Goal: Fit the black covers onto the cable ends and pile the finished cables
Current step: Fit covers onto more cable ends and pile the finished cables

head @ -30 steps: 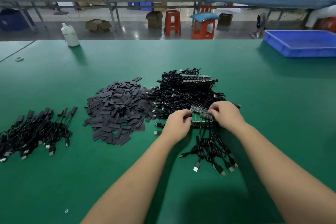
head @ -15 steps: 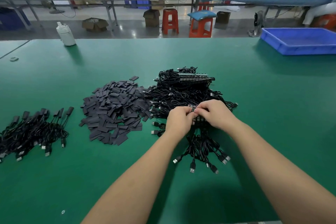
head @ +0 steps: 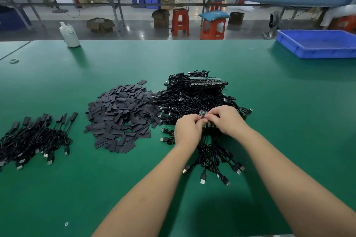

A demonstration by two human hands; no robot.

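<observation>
Both hands meet mid-surface: the left hand (head: 187, 131) and right hand (head: 225, 119) pinch 1 cable end (head: 202, 117) on a bundle beside the covers (head: 123, 113). It looks light, small and stiff; its cord is floppy, so grip the end.

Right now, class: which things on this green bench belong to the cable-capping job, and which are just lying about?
Job: left hand; right hand; circuit-board strip; black covers; uncapped cables; finished cables.

Lying about: white bottle; blue tray.
</observation>
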